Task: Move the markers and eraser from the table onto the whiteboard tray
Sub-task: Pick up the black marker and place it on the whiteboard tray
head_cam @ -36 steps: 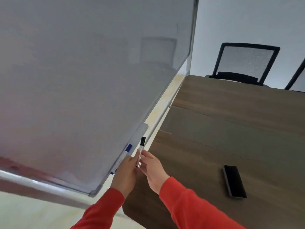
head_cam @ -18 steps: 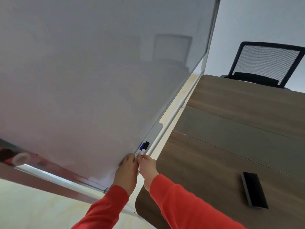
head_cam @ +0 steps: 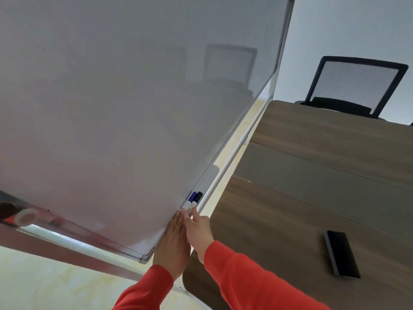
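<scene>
Two markers lie side by side in the grey whiteboard tray (head_cam: 211, 175): a blue-capped marker (head_cam: 192, 196) nearer the board and a black-capped marker (head_cam: 198, 195) beside it. My right hand (head_cam: 199, 229) pinches the near end of the black-capped marker with thumb and forefinger. My left hand (head_cam: 173, 240) lies flat along the tray, fingers straight, its tips on the near end of the blue-capped marker. The markers' white bodies are mostly hidden by my fingers. The black eraser (head_cam: 342, 256) lies on the brown table (head_cam: 290, 209) at the right, well away from both hands.
The whiteboard (head_cam: 123, 108) fills the left and upper view, with a white stand pole (head_cam: 232, 157) between it and the table. A black mesh chair (head_cam: 355, 86) stands behind the table's far side. Pale floor shows at the lower left.
My right hand carried the black-capped marker from above the table edge into the tray next to the blue-capped one. Both hands followed toward the board. The eraser stayed put.
</scene>
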